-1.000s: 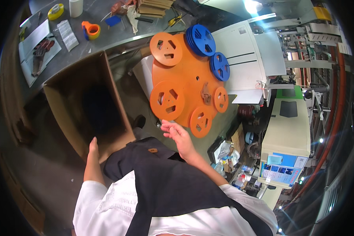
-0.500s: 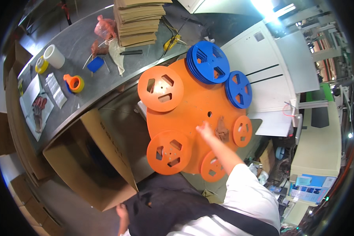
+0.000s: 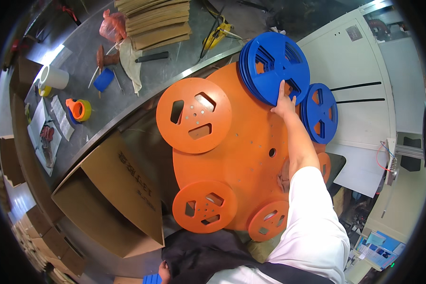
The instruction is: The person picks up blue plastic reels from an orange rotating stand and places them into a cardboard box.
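Observation:
My right hand (image 3: 285,105) reaches to the near edge of a stack of blue plastic reels (image 3: 272,64), its fingers stretched out and touching the top reel beside a cut-out. The stack stands on a large orange turntable plate (image 3: 251,165). A second, smaller blue reel stack (image 3: 321,113) stands to the right of it. Orange reel discs (image 3: 194,137) with cut-outs sit around the plate's rim. My left hand (image 3: 164,272) hangs low by my dark apron, mostly cut off, near a blue ribbed thing (image 3: 151,279); its fingers are hidden.
An open cardboard box (image 3: 123,189) stands at left, below a grey workbench (image 3: 151,78). The bench holds stacked cardboard (image 3: 154,23), tape rolls (image 3: 82,110) and a white roll (image 3: 56,77). A brown cloth (image 3: 283,179) lies on the plate. White machine panels (image 3: 359,71) border the right.
My right hand has moved away from the plate's middle, up to the larger blue reel stack. The view has shifted closer to the plate, and a blue ribbed thing now shows beside my left hand.

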`<state>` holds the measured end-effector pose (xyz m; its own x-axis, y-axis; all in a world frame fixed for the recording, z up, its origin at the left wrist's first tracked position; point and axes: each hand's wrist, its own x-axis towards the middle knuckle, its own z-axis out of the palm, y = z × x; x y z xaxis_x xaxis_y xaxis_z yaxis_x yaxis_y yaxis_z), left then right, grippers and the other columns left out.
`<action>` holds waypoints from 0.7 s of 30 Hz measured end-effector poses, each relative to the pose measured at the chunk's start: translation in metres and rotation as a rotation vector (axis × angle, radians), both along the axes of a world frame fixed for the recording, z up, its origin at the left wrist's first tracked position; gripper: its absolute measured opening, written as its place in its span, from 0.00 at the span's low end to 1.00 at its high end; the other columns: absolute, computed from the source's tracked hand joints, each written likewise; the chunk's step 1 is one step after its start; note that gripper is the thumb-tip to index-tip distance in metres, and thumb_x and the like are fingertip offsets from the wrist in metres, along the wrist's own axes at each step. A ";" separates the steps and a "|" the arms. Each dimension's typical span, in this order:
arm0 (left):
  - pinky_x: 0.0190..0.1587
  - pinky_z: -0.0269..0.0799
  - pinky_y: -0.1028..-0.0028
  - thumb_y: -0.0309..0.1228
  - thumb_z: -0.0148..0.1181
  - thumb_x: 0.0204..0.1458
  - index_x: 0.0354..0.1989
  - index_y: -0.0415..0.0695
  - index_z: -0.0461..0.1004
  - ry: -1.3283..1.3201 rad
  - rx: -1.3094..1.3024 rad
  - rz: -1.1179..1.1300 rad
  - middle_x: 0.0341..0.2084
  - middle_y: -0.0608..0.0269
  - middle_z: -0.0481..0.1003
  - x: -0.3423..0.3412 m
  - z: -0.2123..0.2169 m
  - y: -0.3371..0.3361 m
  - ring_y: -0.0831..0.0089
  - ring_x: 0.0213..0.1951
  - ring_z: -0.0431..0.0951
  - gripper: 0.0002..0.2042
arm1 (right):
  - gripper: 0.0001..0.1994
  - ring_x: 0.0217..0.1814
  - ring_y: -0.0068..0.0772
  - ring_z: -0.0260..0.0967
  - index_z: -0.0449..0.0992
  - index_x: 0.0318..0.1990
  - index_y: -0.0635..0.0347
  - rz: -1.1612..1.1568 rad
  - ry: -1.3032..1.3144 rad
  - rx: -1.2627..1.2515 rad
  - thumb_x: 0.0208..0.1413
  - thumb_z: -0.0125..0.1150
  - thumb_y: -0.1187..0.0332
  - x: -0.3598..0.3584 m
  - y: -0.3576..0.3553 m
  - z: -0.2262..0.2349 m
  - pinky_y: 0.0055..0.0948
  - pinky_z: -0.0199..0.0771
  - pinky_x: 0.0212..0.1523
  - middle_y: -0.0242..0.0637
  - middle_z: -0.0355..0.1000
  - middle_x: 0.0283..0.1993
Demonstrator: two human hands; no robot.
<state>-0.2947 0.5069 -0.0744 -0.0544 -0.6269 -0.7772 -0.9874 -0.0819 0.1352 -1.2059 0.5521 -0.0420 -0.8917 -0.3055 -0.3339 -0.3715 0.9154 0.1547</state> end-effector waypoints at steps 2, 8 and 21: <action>0.50 0.70 0.65 0.29 0.51 0.56 0.48 0.42 0.75 -0.020 0.044 0.040 0.42 0.50 0.77 -0.012 0.004 -0.008 0.55 0.45 0.77 0.13 | 0.67 0.56 0.49 0.68 0.13 0.67 0.51 0.012 -0.055 0.021 0.40 0.75 0.62 0.007 -0.002 0.004 0.54 0.41 0.69 0.49 0.72 0.50; 0.51 0.69 0.67 0.29 0.51 0.56 0.48 0.42 0.74 0.002 0.075 0.076 0.42 0.52 0.77 -0.024 0.010 -0.030 0.58 0.47 0.77 0.13 | 0.64 0.47 0.50 0.72 0.16 0.68 0.52 0.118 -0.125 -0.132 0.39 0.71 0.63 0.059 0.004 -0.002 0.45 0.59 0.63 0.52 0.73 0.46; 0.43 0.70 0.68 0.40 0.53 0.57 0.47 0.42 0.75 0.365 0.086 -0.006 0.33 0.53 0.78 0.038 -0.025 -0.064 0.64 0.38 0.78 0.17 | 0.23 0.23 0.28 0.68 0.66 0.55 0.60 -0.298 -0.221 -1.461 0.52 0.61 0.68 0.219 -0.028 0.216 0.26 0.67 0.23 0.37 0.72 0.28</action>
